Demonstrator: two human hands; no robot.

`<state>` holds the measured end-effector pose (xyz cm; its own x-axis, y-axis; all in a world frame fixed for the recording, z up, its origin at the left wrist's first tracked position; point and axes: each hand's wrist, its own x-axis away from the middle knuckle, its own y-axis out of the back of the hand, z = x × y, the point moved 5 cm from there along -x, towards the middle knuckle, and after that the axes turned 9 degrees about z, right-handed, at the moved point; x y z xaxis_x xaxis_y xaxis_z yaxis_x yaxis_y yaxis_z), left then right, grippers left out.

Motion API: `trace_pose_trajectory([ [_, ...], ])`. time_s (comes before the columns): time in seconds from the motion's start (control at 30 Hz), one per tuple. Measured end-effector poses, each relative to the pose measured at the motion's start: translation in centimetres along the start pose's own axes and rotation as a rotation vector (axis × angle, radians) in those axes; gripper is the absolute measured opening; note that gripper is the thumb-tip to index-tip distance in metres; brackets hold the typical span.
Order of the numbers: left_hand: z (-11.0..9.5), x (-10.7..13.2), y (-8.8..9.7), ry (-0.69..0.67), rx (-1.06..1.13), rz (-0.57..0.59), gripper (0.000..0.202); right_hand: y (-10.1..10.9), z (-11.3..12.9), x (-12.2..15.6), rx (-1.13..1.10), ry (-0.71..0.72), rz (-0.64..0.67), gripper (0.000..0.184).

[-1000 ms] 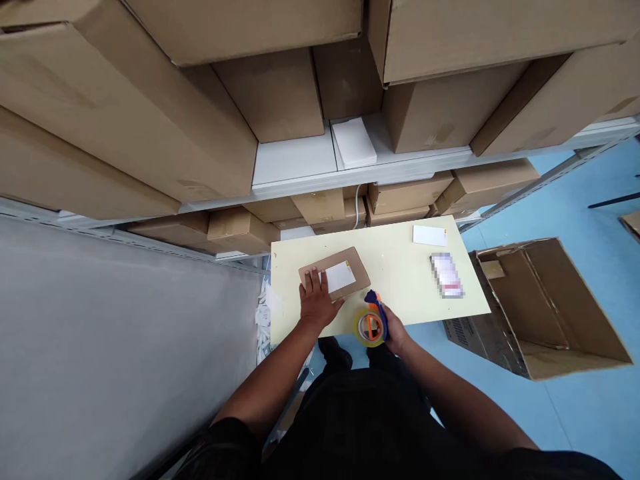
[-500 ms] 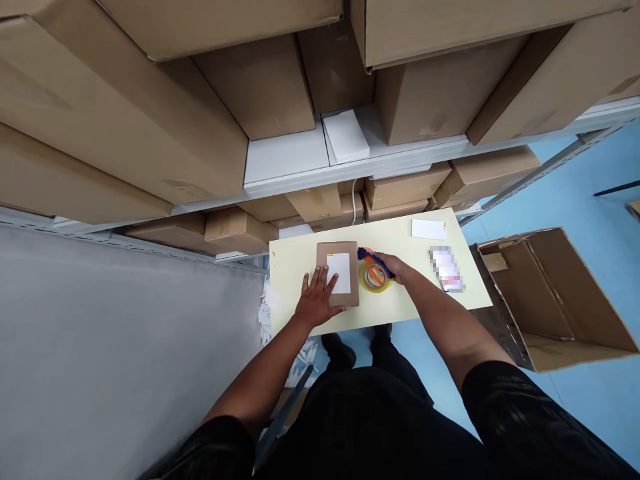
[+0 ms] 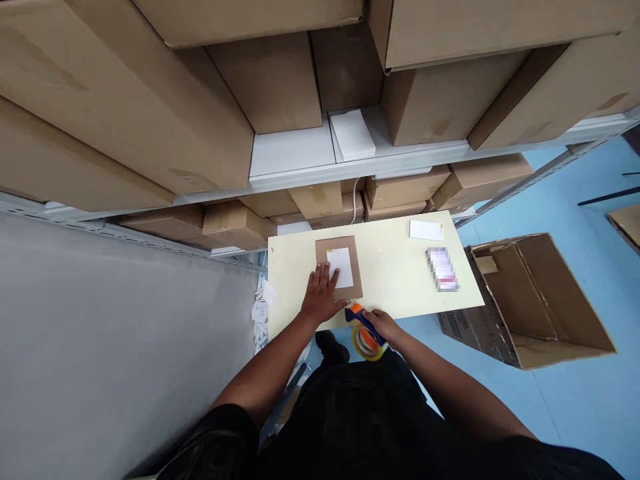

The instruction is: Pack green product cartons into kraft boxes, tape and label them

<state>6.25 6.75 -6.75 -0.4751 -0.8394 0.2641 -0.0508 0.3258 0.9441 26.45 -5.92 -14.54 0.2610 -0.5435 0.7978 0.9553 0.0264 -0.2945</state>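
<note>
Now the left hand (image 3: pixel 321 295) lies fingers-spread on the parcel (image 3: pixel 336 245); the right hand (image 3: pixel 384 327) grips the tape dispenser (image 3: pixel 369 327) by the table's (image 3: pixel 390 277) near edge, tabletop stretching rightward.

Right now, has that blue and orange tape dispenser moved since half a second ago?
Yes. Judged against the table, the tape dispenser in the right hand has moved from beside the cardboard package to the table's near edge.

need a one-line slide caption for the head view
Left hand on a rectangular brown cardboard box, right hand holding a blue-and-orange plastic tape dispenser.
</note>
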Motion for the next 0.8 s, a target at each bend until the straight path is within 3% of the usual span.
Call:
trace_pose_trajectory([
  [0.2,0.1,0.1,0.5,-0.003,-0.013,-0.013,0.105,-2.1,7.5,-3.2,0.338,-0.003,0.08,0.032],
  [0.4,-0.5,0.3,0.7,0.037,-0.018,-0.029,0.102,-5.8,7.9,-3.5,0.549,0.016,0.047,0.027],
  [0.47,-0.4,0.3,0.6,0.036,-0.012,-0.021,0.101,-5.9,7.4,-2.5,0.618,0.004,0.031,0.03],
  [0.57,-0.2,0.3,0.5,0.04,-0.004,-0.004,0.103,-3.3,6.7,0.4,0.699,-0.026,-0.012,0.034],
  [0.67,0.0,0.3,0.1,0.044,0.011,0.002,0.105,1.8,6.4,3.8,0.576,-0.054,-0.069,0.03],
  [0.8,0.1,0.2,-0.3,0.043,0.029,-0.004,0.106,8.2,8.4,6.7,0.568,0.056,-0.33,0.023],
])
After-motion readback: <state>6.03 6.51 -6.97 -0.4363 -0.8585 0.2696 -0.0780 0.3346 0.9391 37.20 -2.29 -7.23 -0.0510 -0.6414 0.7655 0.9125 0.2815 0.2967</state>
